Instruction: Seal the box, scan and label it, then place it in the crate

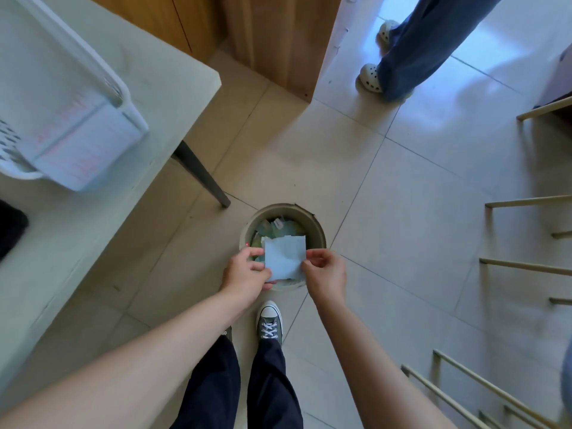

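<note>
Label backing held over the waste bin

Both hands, left hand [247, 270] and right hand [325, 270], pinch a pale paper sheet [284, 258] above the bin [318, 230], apparently to discard it; the box [89, 140] lies in the white crate [117, 88] on the tabletop [173, 72].

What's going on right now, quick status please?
Left hand and right hand both pinch a pale paper sheet over the waste bin. White crate on table, box inside. Nothing blocking.
</note>
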The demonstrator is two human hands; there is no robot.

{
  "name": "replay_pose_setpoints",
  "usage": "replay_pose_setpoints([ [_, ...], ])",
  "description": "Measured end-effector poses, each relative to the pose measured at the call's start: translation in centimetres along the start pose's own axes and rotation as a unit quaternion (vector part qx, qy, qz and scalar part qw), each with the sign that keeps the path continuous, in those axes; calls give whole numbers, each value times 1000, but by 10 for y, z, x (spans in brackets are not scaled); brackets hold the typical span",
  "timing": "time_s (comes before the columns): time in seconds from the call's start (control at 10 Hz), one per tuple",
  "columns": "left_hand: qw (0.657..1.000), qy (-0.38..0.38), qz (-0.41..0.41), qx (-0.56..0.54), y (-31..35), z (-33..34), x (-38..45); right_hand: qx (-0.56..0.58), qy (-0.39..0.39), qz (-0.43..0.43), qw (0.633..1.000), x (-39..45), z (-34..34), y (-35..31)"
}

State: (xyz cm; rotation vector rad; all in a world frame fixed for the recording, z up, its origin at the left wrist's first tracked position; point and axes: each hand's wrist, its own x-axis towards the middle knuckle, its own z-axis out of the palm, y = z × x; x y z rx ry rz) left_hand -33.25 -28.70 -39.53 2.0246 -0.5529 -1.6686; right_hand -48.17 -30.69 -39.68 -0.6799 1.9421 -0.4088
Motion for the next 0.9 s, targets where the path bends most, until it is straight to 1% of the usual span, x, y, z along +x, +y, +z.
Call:
replay_pose_setpoints([
  [0.1,1000,12,-8,14,-11,9,10,-18,6,26,999,15,8,16],
  [0.2,998,1,-1,68,-27,20,28,-30,15,65,997,38,18,35],
  [0.3,994,-9,4,109,-38,27,43,-43,24,80,996,53,27,46],
  [0.4,988,-29,-16,154,-48,33,60,-53,22,93,994,66,36,57],
  [0.5,984,-30,-23,172,-52,36,72,-54,18,99,993,75,42,62],
  [0.7,986,-58,-50,151,-51,39,92,-24,-5,109,994,87,51,62],
  [0.8,977,-79,-46,194,-53,39,100,-44,-6,91,995,91,53,64],
  [0.9,966,-71,-32,245,-52,38,98,-69,-9,82,994,85,56,60],
])
